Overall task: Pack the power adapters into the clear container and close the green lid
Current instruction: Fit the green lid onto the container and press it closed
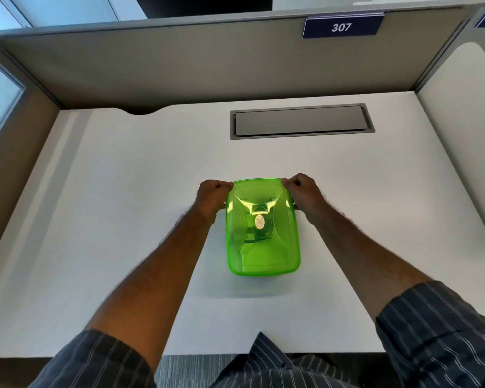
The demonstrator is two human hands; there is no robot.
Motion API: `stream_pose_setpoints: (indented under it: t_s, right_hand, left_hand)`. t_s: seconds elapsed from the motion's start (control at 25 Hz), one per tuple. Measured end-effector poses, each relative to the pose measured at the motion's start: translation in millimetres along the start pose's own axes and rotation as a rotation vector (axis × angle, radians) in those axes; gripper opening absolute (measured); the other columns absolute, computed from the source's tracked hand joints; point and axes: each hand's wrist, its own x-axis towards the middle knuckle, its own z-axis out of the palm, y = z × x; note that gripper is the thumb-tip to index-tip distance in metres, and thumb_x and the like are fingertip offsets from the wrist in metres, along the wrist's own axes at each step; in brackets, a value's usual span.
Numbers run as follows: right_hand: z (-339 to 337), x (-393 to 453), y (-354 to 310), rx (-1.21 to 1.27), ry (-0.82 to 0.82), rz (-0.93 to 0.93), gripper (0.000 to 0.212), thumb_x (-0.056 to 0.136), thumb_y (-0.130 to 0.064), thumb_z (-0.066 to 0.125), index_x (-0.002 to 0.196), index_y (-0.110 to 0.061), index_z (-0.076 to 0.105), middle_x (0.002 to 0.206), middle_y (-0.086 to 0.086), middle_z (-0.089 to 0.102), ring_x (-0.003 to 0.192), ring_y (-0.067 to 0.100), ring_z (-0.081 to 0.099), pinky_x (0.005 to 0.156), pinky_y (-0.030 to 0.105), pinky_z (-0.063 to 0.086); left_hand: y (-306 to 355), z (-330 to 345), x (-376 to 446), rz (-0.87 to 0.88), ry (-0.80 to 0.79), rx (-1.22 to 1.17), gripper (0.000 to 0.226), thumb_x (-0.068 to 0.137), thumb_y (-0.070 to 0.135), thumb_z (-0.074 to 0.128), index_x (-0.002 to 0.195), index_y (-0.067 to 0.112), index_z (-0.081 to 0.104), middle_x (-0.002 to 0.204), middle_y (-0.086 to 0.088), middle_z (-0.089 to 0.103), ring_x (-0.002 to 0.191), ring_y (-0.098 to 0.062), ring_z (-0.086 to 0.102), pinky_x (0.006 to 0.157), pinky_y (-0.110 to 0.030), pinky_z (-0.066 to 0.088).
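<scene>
A translucent green lid (263, 247) lies on top of the clear container in the middle of the white desk; the container's walls are almost wholly hidden under it. Pale shapes, likely the power adapters, show dimly through the lid. My left hand (212, 198) grips the lid's far left corner with curled fingers. My right hand (304, 194) grips the far right corner in the same way. Both thumbs press on the lid's far edge.
The white desk (123, 205) is walled by grey partitions at the back and both sides. A grey cable hatch (301, 121) is set into the desk behind the container. A blue sign reading 307 (342, 26) hangs on the back partition.
</scene>
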Motion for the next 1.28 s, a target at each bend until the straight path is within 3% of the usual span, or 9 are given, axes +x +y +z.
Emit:
stream_pose_setpoints:
  t_s: [0.08, 0.24, 0.4, 0.56, 0.76, 0.88, 0.96, 1.08, 1.28]
  right_hand:
    - [-0.1, 2.0, 1.2, -0.017, 0.016, -0.014, 0.025, 0.092, -0.032, 0.065, 0.078, -0.016, 0.052, 0.082, 0.009, 0.058, 0.075, 0.024, 0.057, 0.062, 0.041, 0.053]
    - [-3.3, -4.1, 2.1, -0.038, 0.019, -0.026, 0.030, 0.091, -0.041, 0.065, 0.089, -0.011, 0.060, 0.083, 0.008, 0.062, 0.073, 0.024, 0.061, 0.067, 0.054, 0.059]
    - [-10.0, -26.7, 3.4, -0.052, -0.015, -0.019, 0.041, 0.092, -0.049, 0.062, 0.107, -0.011, 0.058, 0.094, 0.012, 0.065, 0.075, 0.021, 0.061, 0.072, 0.051, 0.059]
    - [-21.1, -69.1, 23.6, -0.114, -0.050, 0.014, 0.046, 0.089, -0.055, 0.062, 0.101, -0.012, 0.052, 0.087, 0.005, 0.060, 0.073, 0.019, 0.058, 0.071, 0.046, 0.055]
    - [-29.8, -127.0, 51.2, -0.138, -0.182, 0.171, 0.052, 0.089, -0.063, 0.057, 0.085, -0.012, 0.048, 0.075, 0.008, 0.053, 0.064, 0.021, 0.052, 0.053, 0.031, 0.043]
    - [-35.0, -146.4, 63.2, -0.135, -0.313, 0.258, 0.069, 0.085, -0.070, 0.054, 0.079, -0.003, 0.064, 0.069, 0.012, 0.067, 0.059, 0.020, 0.062, 0.058, 0.030, 0.046]
    - [-36.2, -154.1, 67.0, -0.082, -0.395, 0.315, 0.074, 0.085, -0.068, 0.056, 0.082, 0.004, 0.071, 0.076, 0.014, 0.075, 0.064, 0.021, 0.067, 0.062, 0.030, 0.047]
    - [-34.1, -161.2, 69.2, 0.029, -0.425, 0.335, 0.061, 0.086, -0.059, 0.065, 0.091, 0.002, 0.075, 0.088, 0.016, 0.078, 0.074, 0.023, 0.071, 0.063, 0.029, 0.051]
    - [-34.4, -158.2, 71.2, 0.101, -0.380, 0.325, 0.051, 0.086, -0.050, 0.071, 0.093, 0.000, 0.074, 0.087, 0.013, 0.077, 0.080, 0.026, 0.074, 0.065, 0.031, 0.052]
  left_hand:
    - [0.2, 1.1, 0.7, 0.009, 0.001, 0.006, 0.011, 0.093, 0.017, 0.070, 0.096, 0.008, 0.075, 0.092, -0.012, 0.071, 0.085, -0.025, 0.067, 0.058, -0.027, 0.055]
    - [1.0, -1.3, 2.6, 0.050, 0.007, 0.081, 0.010, 0.091, 0.020, 0.069, 0.089, 0.012, 0.075, 0.090, -0.010, 0.071, 0.085, -0.025, 0.066, 0.073, -0.034, 0.057]
    - [6.2, 2.7, 4.8, 0.260, 0.057, 0.384, 0.021, 0.090, 0.021, 0.068, 0.106, 0.011, 0.076, 0.111, -0.007, 0.073, 0.106, -0.021, 0.066, 0.096, -0.031, 0.048]
    - [16.8, 17.0, 5.8, 0.417, -0.043, 0.590, 0.028, 0.092, 0.030, 0.069, 0.115, 0.015, 0.072, 0.120, -0.006, 0.068, 0.112, -0.022, 0.064, 0.103, -0.035, 0.047]
    - [24.5, 31.8, 9.4, 0.456, -0.142, 0.760, 0.031, 0.089, 0.041, 0.071, 0.112, 0.020, 0.072, 0.122, -0.003, 0.068, 0.116, -0.025, 0.062, 0.103, -0.044, 0.048]
    - [28.3, 35.2, 11.2, 0.451, -0.160, 0.738, 0.028, 0.088, 0.040, 0.072, 0.105, 0.018, 0.075, 0.117, -0.003, 0.071, 0.112, -0.023, 0.064, 0.100, -0.042, 0.050]
    - [30.4, 35.8, 11.7, 0.448, -0.173, 0.717, 0.026, 0.088, 0.037, 0.073, 0.103, 0.015, 0.076, 0.114, -0.005, 0.073, 0.111, -0.022, 0.066, 0.098, -0.039, 0.051]
    - [33.1, 36.2, 10.0, 0.445, -0.183, 0.712, 0.026, 0.090, 0.033, 0.073, 0.102, 0.011, 0.077, 0.113, -0.007, 0.074, 0.110, -0.022, 0.066, 0.095, -0.034, 0.050]
    - [32.0, 26.7, 9.4, 0.428, -0.141, 0.699, 0.029, 0.091, 0.033, 0.072, 0.105, 0.008, 0.076, 0.114, -0.009, 0.074, 0.110, -0.023, 0.067, 0.092, -0.032, 0.048]
